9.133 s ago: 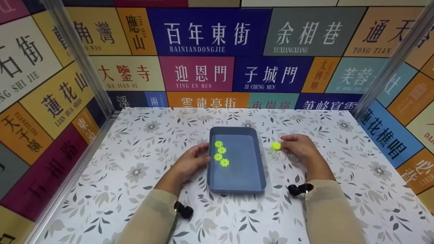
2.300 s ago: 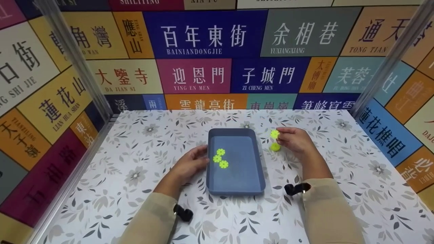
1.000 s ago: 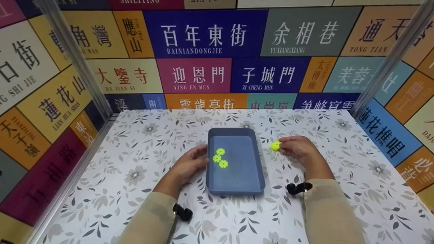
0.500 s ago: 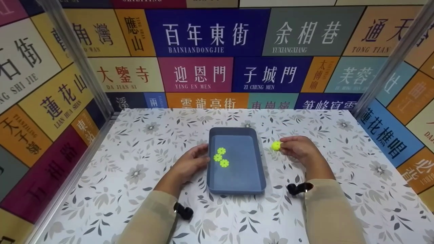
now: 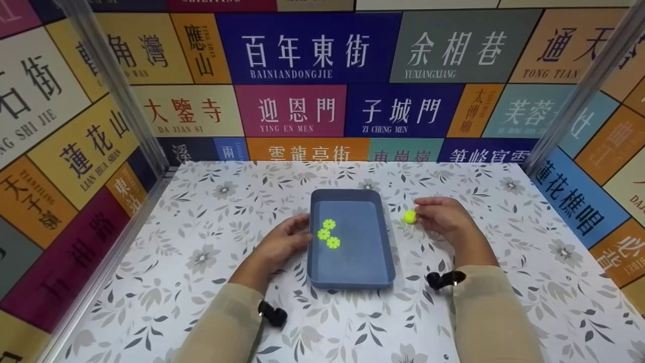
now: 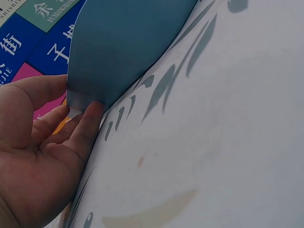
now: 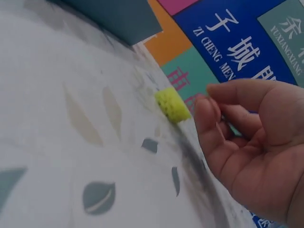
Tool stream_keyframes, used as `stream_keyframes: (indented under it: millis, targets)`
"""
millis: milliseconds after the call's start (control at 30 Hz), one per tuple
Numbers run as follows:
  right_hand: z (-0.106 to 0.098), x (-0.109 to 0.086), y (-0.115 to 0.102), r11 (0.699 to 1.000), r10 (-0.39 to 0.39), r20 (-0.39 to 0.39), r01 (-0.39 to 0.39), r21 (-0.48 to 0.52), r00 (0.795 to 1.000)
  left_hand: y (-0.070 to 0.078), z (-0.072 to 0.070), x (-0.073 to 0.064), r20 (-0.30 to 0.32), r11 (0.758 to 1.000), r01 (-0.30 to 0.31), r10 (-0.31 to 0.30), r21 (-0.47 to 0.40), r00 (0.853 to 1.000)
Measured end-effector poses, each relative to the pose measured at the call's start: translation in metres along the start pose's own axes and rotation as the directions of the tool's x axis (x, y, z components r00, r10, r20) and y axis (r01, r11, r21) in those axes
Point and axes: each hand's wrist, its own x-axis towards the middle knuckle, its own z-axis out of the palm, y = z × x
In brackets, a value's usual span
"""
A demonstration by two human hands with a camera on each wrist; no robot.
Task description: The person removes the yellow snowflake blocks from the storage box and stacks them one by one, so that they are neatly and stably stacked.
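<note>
A grey-blue rectangular tray [image 5: 360, 237] lies mid-table. Inside it, near the left wall, are three flat, flower-shaped neon yellow discs [image 5: 333, 242] with notched edges. My left hand [image 5: 282, 242] touches the outside of the tray's left wall with loosely bent fingers; the left wrist view shows fingertips [image 6: 98, 108] against the wall. To the right of the tray stands a short stack of the same discs [image 5: 409, 217], seen from the side as a small cylinder [image 7: 172, 104]. Beside it my right hand [image 5: 443, 217] is loosely curled, its fingertips just off the stack and nothing visible between them.
The table [image 5: 242, 312] has a white cloth with grey leaves and flowers. Panels with coloured signs [image 5: 307, 50] enclose it at the back and both sides. Black wrist cameras [image 5: 273, 313] sit at both cuffs.
Earlier four discs lay in the tray; now three do. My right hand carried one disc over the stack, set it on top and has now let go, drawing slightly away. The left hand stays.
</note>
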Motion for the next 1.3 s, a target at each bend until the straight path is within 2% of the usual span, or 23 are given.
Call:
stream_keyframes:
  millis: [100, 233, 700, 1000, 1300]
  targets:
    - [0.006, -0.002, -0.006, 0.997, -0.078, 0.040, 0.078, -0.003, 0.996, -0.001, 0.000, 0.000, 0.005, 1.000, -0.002, 0.002, -0.005, 1.000]
    - [0.016, -0.005, -0.014, 0.986, -0.164, 0.114, 0.164, 0.015, 0.980, -0.001, -0.001, 0.000, 0.008, 1.000, -0.002, 0.002, 0.000, 1.000]
    - [0.059, -0.022, -0.042, 0.969, -0.222, 0.163, 0.237, -0.078, 0.961, 0.000, 0.000, -0.001, 0.006, 1.000, 0.015, -0.015, -0.008, 1.000]
    - [0.104, -0.023, -0.063, 0.962, -0.209, 0.278, 0.248, -0.115, 0.938, 0.000, 0.000, -0.001, 0.022, 1.000, 0.001, -0.001, -0.010, 1.000]
    - [0.148, -0.001, -0.067, 0.964, -0.126, 0.337, 0.196, -0.182, 0.933, 0.001, 0.000, -0.001, 0.027, 1.000, -0.005, 0.005, -0.009, 1.000]
